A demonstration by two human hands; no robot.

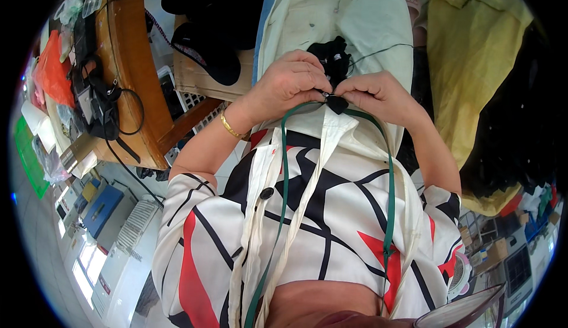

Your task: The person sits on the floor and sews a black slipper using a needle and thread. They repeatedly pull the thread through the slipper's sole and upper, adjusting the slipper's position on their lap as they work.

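Observation:
My left hand (290, 82) and my right hand (378, 96) meet over my lap, thumbs and fingers pinched together. Between them is a small piece of black fabric (337, 104), gripped at its upper edge. Beyond the fingertips, a bunched part of black fabric (332, 55) lies on the off-white apron (373, 8). A thin dark thread (381, 50) runs from it toward the right. Something small and shiny shows at the fingertips, too small to name. A green strap (390, 198) hangs in a loop, passing just below both hands.
On the left stands a wooden table (127, 61) with black straps, a red plastic bag (54, 70) and other clutter. Dark rounded items (207, 52) rest on cardboard beside my lap. Yellow cloth (467, 50) hangs at the right, next to a dark pile.

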